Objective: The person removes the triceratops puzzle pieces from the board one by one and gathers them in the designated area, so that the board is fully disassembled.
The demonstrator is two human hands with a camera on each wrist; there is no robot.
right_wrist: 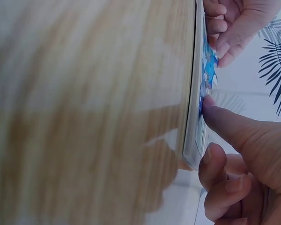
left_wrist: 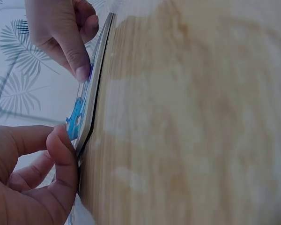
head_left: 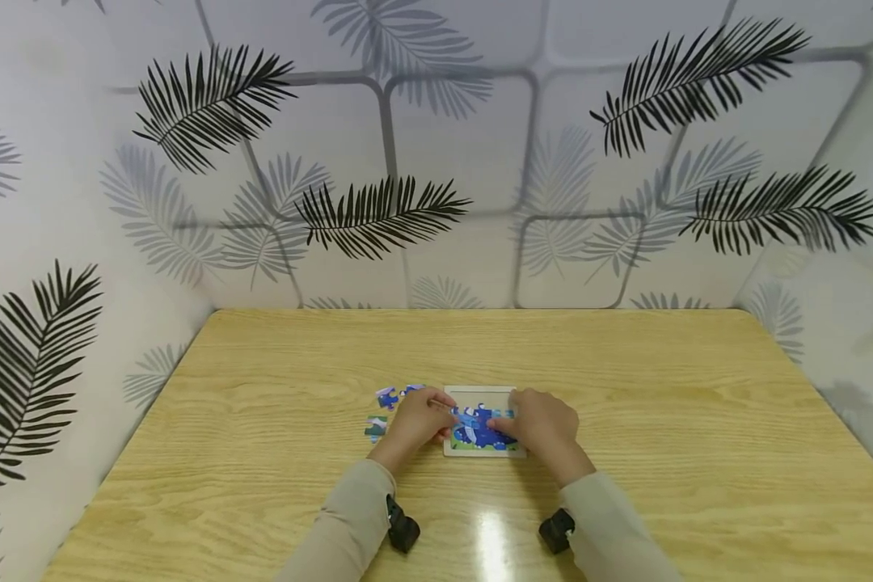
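Note:
A jigsaw puzzle tray [head_left: 480, 454] with a pale frame lies on the table, a blue cartoon picture partly filling its lower portion. At its left side my left hand [head_left: 416, 420] pinches a light-blue jigsaw piece [left_wrist: 75, 117] between thumb and index finger. That piece stands tilted over the assembled picture in the wrist views. My right hand [head_left: 549, 420] holds the tray's right side, its thumb [right_wrist: 220, 115] pressing on the dark-blue part of the puzzle and its other fingers curled by the right edge. Part of the tray's left side is hidden by my left hand.
Several loose jigsaw pieces lie left of the tray, among them a blue one [head_left: 387, 398] and a green and white one [head_left: 376, 427]. The wooden table [head_left: 662, 388] reaches back to a wall [head_left: 458, 259] with a leaf pattern.

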